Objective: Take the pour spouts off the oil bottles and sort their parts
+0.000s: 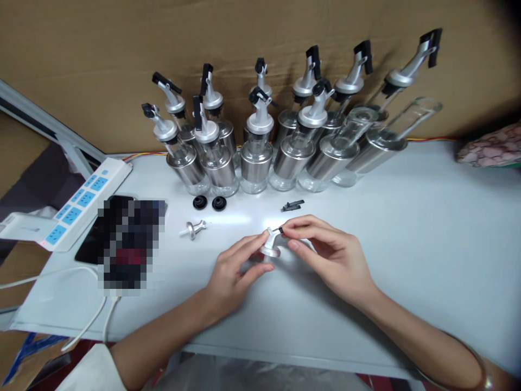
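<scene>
My left hand (240, 266) grips a silver pour spout (272, 248) between thumb and fingers. With thumb and fingertips closed, my right hand (331, 255) holds a small black piece (280, 230) at the top of that spout. Beyond my hands lie some black levers (293, 206). Another silver spout (195, 229) rests on its side to the left, below two round black stoppers (199, 202) (218, 203).
Several glass and steel bottles (256, 165) with spouts stand along the cardboard backing; two at the right (331, 155) (378, 146) have bare necks. A power strip (87, 201), cables and a dark device (101, 233) lie left. A patterned cloth item (492, 146) sits far right.
</scene>
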`<state>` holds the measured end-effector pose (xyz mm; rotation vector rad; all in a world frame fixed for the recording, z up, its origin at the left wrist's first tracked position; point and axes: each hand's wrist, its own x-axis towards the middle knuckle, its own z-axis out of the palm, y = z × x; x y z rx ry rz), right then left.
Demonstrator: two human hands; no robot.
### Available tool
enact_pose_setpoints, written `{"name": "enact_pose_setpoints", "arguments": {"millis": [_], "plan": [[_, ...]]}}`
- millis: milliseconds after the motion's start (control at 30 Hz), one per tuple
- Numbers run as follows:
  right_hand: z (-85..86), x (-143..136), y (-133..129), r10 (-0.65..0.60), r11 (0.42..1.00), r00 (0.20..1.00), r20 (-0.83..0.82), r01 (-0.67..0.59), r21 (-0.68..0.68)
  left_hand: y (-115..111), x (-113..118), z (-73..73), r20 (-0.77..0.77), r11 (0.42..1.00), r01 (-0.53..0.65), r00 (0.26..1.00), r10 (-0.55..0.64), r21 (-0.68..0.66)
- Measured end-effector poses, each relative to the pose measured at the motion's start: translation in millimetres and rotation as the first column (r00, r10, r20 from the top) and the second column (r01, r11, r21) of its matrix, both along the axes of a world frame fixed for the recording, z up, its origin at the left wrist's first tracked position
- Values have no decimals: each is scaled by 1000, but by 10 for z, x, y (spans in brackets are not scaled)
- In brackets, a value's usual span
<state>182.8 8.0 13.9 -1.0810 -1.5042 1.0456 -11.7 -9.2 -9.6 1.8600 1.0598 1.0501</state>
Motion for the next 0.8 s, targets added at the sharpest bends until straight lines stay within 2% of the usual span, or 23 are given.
{"name": "enact_pose_setpoints", "arguments": {"millis": [133, 233, 333, 500, 800], "plan": [[0, 7, -6, 41, 999, 999, 27, -41, 33, 4, 4, -2, 6, 998, -18, 1000, 17, 55], [14, 17, -9, 6, 997, 994, 114, -14, 72, 9, 11, 9, -16, 995, 1, 1000, 0, 101], [34, 31, -2, -62, 985, 970, 236, 21, 171, 11, 15, 21, -53, 988, 43, 998, -36, 148], [46, 64, 21, -58, 949, 930, 362, -61, 308, 19, 4, 20, -65, 985, 69, 996, -59, 156], [7, 73, 17, -54, 933, 881, 469, -123, 338, 31, 12, 22, -53, 983, 111, 993, -104, 147]]}}
